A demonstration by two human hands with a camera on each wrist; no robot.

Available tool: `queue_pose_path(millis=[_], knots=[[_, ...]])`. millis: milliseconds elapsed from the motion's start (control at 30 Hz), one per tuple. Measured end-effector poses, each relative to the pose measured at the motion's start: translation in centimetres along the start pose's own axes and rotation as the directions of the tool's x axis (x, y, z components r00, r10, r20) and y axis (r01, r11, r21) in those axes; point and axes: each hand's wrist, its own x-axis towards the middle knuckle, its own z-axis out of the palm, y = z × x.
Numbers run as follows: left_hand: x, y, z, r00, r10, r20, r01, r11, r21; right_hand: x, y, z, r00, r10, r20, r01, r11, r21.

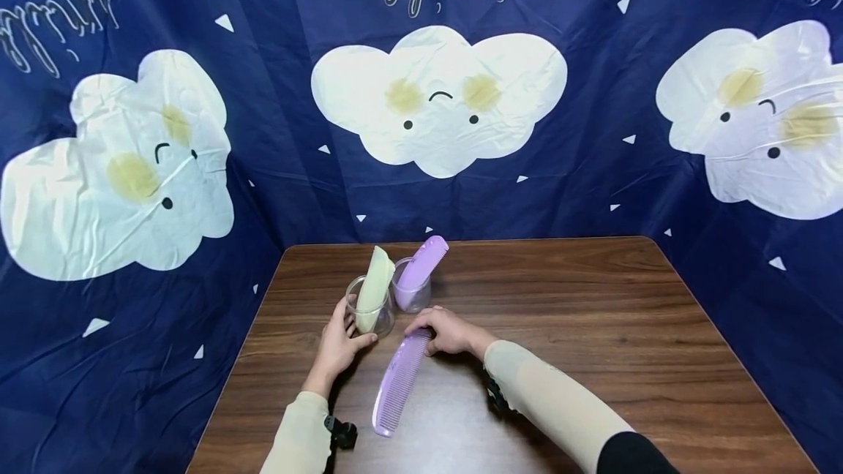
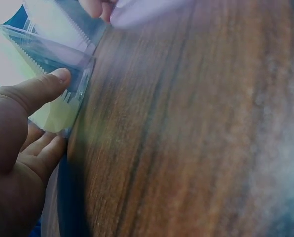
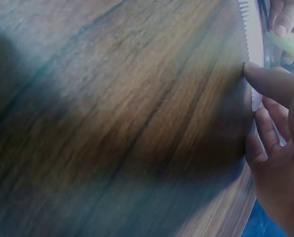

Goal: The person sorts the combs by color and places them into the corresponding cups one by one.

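Observation:
My left hand [image 1: 338, 346] holds a clear plastic cup [image 1: 387, 324], thumb at its near side and fingers along its left side. Inside that cup leans a pale green comb [image 1: 374, 287], its upper end above the rim. Just behind it on the right, a second clear cup [image 1: 421, 301] holds a purple comb [image 1: 424, 262], also tilted. My right hand [image 1: 449, 331] pinches the far end of another purple comb [image 1: 398, 386], whose near end points toward me. In the right wrist view, the thumb lies across this comb's toothed side [image 3: 254, 44].
The brown wood-grain table [image 1: 560, 313] extends to the right of both cups. A dark blue cloth [image 1: 276, 130] with white clouds hangs behind the table and along its sides. Small black devices are strapped to both wrists.

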Motion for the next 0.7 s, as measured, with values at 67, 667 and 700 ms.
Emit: queue_pose_path(millis=[67,667,700], knots=[[0.02,-0.06,-0.01,1.000,0.009,-0.002,-0.009,1.000,0.004,-0.20,0.09,-0.05,1.000,-0.016,0.000,0.016,0.999,-0.034],[-0.04,-0.12,-0.01,0.999,0.030,-0.011,-0.030,1.000,0.008,-0.88,0.12,-0.40,0.999,0.028,0.026,-0.025,0.996,-0.091],[-0.05,-0.16,0.01,0.999,0.033,-0.012,-0.033,0.999,0.008,-0.87,0.10,-0.39,0.999,0.037,0.030,-0.034,0.995,-0.088]])
